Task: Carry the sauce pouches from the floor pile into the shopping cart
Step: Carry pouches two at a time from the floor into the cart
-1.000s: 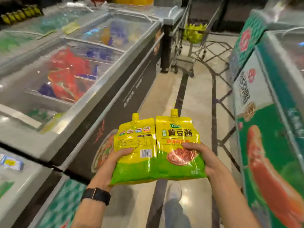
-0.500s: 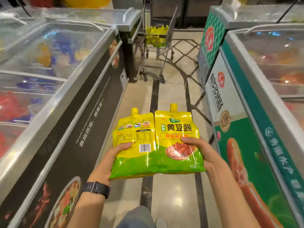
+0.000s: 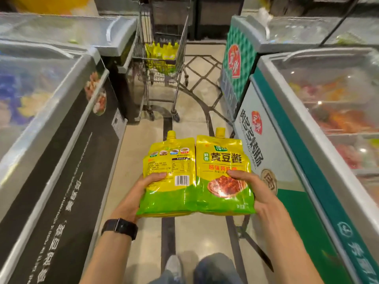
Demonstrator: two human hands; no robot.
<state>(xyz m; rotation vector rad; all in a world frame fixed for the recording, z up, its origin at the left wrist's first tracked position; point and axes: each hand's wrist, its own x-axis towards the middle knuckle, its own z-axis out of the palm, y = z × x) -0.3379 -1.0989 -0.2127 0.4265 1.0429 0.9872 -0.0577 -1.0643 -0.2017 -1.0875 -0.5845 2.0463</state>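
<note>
Two sauce pouches [image 3: 223, 160] side by side, mid-air over aisle floor [image 3: 143, 140]. Left hand [image 3: 146, 186] grips left pouch's outer edge, right hand [image 3: 251, 186] the right one's, thumbs on top. Shopping cart [image 3: 160, 74] well ahead, more pouches inside. Prob soft, floppy, slick film, fairly hefty; best gripped at side seams or supported under base. Fingers beneath hidden; floor pile not in view; cart contents blurry.

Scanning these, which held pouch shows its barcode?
The left pouch, in the left hand: barcode facing up. The right pouch, in the right hand, shows its front.
</note>
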